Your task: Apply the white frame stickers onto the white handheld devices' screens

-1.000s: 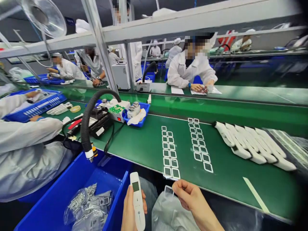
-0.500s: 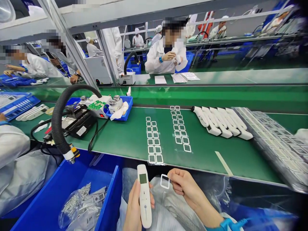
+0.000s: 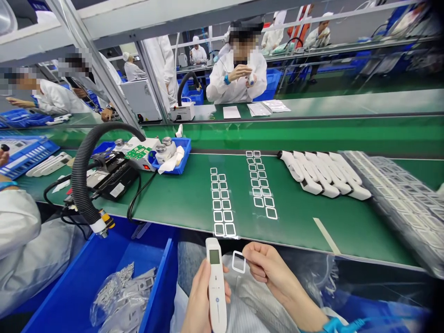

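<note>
My left hand (image 3: 200, 296) is wrapped round a white handheld device (image 3: 217, 291) with a small grey screen, held upright below the table's front edge. Just to its right, my right hand (image 3: 265, 268) pinches the corner of a white square frame (image 3: 239, 262) between thumb and finger. Frame and device are apart. Beyond them, several similar white frames (image 3: 225, 204) lie in two columns on the green table (image 3: 180, 199). A second group of frames (image 3: 265, 191) lies further right.
White devices (image 3: 322, 171) lie in a row at the right, beside a long stack of frame sheets (image 3: 398, 199). A black flexible hose (image 3: 80, 175) arches at the left, above a blue bin (image 3: 163, 277) with bagged parts. A person (image 3: 239, 69) sits opposite.
The device in my left hand has shifted slightly right, closer to the white frame. My right hand has barely moved. The person opposite has lowered their hands a little.
</note>
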`<act>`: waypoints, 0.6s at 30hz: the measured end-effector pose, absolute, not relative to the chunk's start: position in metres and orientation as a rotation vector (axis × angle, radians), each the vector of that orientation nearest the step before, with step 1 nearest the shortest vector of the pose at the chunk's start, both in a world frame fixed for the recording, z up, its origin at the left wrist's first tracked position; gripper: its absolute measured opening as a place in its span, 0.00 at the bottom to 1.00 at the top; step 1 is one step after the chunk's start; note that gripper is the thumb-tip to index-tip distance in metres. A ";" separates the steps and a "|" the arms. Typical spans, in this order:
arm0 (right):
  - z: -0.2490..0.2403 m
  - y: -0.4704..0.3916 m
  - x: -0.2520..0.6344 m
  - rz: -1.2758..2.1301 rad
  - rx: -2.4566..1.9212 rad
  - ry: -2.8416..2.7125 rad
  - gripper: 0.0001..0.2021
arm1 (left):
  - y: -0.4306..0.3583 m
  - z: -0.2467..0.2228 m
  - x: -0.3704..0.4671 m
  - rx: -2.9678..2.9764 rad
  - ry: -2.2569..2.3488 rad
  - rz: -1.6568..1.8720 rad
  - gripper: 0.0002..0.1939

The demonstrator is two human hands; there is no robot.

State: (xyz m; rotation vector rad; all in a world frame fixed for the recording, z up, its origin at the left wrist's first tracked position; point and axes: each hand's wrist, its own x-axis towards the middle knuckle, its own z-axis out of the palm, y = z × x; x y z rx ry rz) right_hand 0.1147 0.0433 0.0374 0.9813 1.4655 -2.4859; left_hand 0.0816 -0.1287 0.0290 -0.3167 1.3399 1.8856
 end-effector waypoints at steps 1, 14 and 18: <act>0.038 0.044 0.114 -2.488 0.972 1.462 0.10 | -0.128 0.028 0.082 -0.324 1.332 1.877 0.27; 0.048 0.037 0.106 -2.473 0.922 1.659 0.14 | -0.122 0.034 0.082 -0.323 1.260 1.822 0.29; 0.054 0.031 0.101 -2.420 0.796 1.818 0.14 | -0.116 0.036 0.084 -0.420 1.206 1.831 0.32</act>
